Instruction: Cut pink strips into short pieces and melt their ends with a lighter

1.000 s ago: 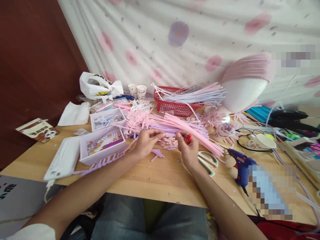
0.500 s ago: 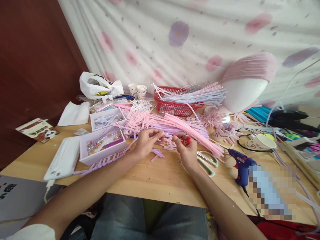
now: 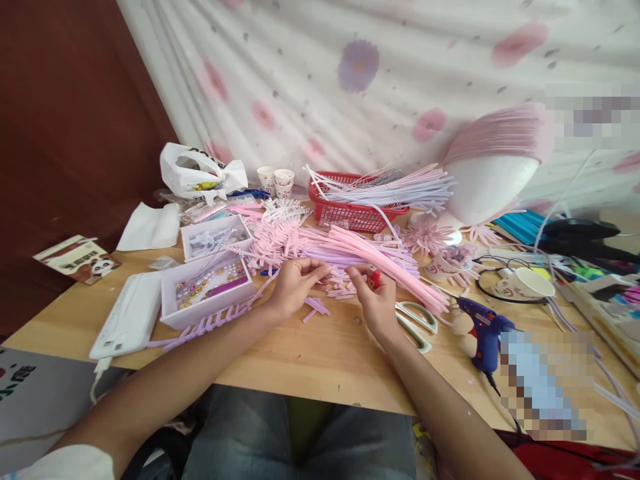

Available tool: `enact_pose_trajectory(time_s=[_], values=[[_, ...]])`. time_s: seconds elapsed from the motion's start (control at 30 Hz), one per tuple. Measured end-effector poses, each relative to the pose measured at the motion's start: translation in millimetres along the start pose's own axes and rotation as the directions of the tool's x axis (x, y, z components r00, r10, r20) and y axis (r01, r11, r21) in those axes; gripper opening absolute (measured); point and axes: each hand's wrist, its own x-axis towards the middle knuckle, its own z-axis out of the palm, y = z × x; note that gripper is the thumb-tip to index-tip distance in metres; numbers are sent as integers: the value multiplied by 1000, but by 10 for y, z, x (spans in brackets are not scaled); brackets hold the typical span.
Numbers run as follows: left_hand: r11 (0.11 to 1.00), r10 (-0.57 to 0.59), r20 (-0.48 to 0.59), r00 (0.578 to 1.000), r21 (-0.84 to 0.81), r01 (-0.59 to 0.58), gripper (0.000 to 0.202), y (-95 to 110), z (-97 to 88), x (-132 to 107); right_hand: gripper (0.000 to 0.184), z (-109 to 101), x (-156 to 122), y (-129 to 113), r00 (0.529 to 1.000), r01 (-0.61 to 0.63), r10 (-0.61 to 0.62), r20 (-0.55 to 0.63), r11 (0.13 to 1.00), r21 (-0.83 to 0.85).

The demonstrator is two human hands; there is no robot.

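My left hand is closed in a pinch above the middle of the table, and whatever sits at its fingertips is too small to make out. A little to its right, my right hand wraps round a red lighter, of which only part shows. A gap separates the two hands. Short cut pieces of pink chenille stem lie just beyond and between them. A few short purple stem pieces rest nearer me. Scissors with pale green handles lie beside my right wrist.
Long pink chenille stems lie behind my hands, before a red basket. White boxes of beads and a white power bank stand left. A blue glue gun, a paper cup and a white head form stand right.
My hands have come slightly further apart, and the fingers of my right hand have shifted on the red lighter. The things on the table lie as before.
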Motion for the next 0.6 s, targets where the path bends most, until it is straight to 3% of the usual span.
enact_pose_trajectory(time_s=[0.13, 0.2, 0.3, 0.43, 0.6], values=[[996, -6, 80, 997, 91, -1, 45, 20, 15, -25, 26, 34, -10, -79, 981, 29, -14, 192, 996, -79], [994, 13, 73, 997, 104, -20, 46, 25, 24, -41, 28, 49, -13, -99, 976, -5, 13, 219, 999, -38], [997, 30, 52, 998, 71, -34, 49, 30, 40, -66, 32, 57, -10, -109, 979, -116, 95, 181, 987, 110], [1000, -19, 111, 994, 9, 18, 51, 24, 56, -80, 35, 74, -15, -83, 961, -273, 247, 123, 913, 302], [999, 5, 99, 995, 42, -9, 39, -24, 38, -45, 38, 85, -32, -25, 956, -293, 274, 104, 897, 330]])
